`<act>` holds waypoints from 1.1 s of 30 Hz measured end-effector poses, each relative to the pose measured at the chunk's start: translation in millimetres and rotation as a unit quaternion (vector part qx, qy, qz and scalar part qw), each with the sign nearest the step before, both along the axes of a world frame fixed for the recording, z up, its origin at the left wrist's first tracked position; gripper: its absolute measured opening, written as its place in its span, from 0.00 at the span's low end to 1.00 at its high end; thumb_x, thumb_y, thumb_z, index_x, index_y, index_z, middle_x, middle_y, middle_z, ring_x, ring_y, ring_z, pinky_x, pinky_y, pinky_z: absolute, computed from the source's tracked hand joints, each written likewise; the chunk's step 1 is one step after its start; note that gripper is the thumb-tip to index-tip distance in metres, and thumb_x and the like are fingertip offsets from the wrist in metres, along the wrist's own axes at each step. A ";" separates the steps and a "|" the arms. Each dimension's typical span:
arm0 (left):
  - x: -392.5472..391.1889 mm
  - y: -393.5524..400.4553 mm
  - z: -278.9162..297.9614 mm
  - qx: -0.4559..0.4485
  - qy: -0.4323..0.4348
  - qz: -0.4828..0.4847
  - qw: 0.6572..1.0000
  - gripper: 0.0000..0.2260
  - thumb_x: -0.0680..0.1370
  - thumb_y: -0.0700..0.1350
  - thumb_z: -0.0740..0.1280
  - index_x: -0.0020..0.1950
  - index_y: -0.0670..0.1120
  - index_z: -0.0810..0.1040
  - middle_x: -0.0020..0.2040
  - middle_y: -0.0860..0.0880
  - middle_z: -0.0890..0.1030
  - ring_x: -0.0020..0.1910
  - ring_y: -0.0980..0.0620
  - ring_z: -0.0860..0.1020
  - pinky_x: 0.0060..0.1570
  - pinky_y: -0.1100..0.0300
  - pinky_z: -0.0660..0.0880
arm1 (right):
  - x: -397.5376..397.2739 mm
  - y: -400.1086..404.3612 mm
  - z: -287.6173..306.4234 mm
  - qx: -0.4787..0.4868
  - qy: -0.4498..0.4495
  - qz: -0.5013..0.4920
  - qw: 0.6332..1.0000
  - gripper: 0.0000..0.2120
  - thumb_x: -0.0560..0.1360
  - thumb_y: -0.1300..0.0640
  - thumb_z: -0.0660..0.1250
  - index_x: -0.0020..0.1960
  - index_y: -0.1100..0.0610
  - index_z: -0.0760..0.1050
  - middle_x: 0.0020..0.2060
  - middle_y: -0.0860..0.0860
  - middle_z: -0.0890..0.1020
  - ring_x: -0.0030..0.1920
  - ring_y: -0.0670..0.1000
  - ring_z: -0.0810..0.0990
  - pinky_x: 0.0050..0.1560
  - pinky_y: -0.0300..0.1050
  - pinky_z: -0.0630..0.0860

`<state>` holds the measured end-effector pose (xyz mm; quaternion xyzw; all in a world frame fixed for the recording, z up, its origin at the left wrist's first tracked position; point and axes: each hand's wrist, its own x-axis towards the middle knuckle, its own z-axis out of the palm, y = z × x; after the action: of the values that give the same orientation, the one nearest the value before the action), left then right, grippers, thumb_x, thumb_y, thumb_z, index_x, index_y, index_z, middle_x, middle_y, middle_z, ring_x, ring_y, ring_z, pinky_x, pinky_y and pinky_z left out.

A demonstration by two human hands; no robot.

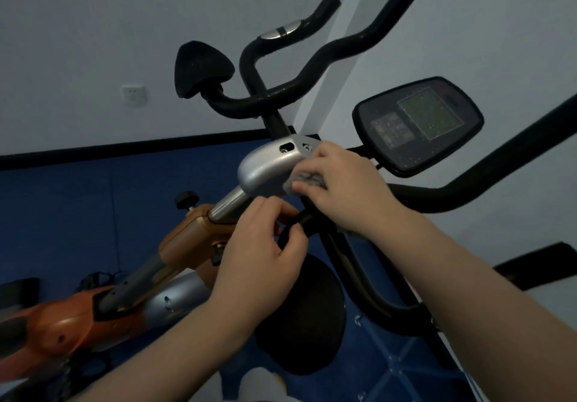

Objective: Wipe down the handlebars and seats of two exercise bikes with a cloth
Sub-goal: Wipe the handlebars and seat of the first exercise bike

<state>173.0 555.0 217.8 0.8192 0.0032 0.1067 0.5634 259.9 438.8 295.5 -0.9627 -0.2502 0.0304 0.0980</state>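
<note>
Pale grey-white walls (93, 42) are seen meeting at a corner (352, 42), and a white wall socket (134, 94) is set into the left-hand one. The foot of the walls is lined by a black skirting band (125, 148), below which a deep blue floor (62, 214) is spread. The room is dimly and evenly lit.

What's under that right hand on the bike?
A grey cloth bunched under the right hand, against the silver cover. The black handlebar part beneath is hidden.
</note>
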 end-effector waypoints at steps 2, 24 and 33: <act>-0.5 0.3 -0.7 -0.010 0.001 -0.008 1.000 0.07 0.71 0.54 0.59 0.44 0.55 0.73 0.42 0.56 0.74 0.44 0.58 0.75 0.40 0.64 0.71 | -5.8 -10.6 6.0 0.012 0.035 0.008 0.999 0.08 0.74 0.47 0.67 0.51 0.46 0.81 0.46 0.46 0.74 0.50 0.50 0.75 0.49 0.47 0.72; -59.6 26.9 0.1 -0.018 0.075 -0.062 0.995 0.08 0.78 0.56 0.62 0.55 0.59 0.75 0.49 0.59 0.81 0.48 0.63 0.79 0.51 0.52 0.79 | -152.8 -25.4 -17.6 0.249 -0.127 -0.135 0.950 0.14 0.74 0.54 0.67 0.59 0.50 0.79 0.49 0.43 0.74 0.52 0.44 0.75 0.53 0.38 0.75; -187.4 42.7 -28.4 0.053 0.159 0.082 0.983 0.06 0.78 0.51 0.63 0.52 0.59 0.77 0.47 0.59 0.81 0.46 0.64 0.77 0.47 0.63 0.75 | -214.4 -5.2 -43.8 0.259 -0.112 0.027 0.959 0.15 0.72 0.56 0.71 0.58 0.51 0.80 0.50 0.45 0.76 0.51 0.45 0.75 0.52 0.49 0.75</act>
<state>-14.4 597.8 189.3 0.8512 0.1541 0.0212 0.5012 45.4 433.6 251.7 -0.8945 -0.2851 -0.1407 0.3145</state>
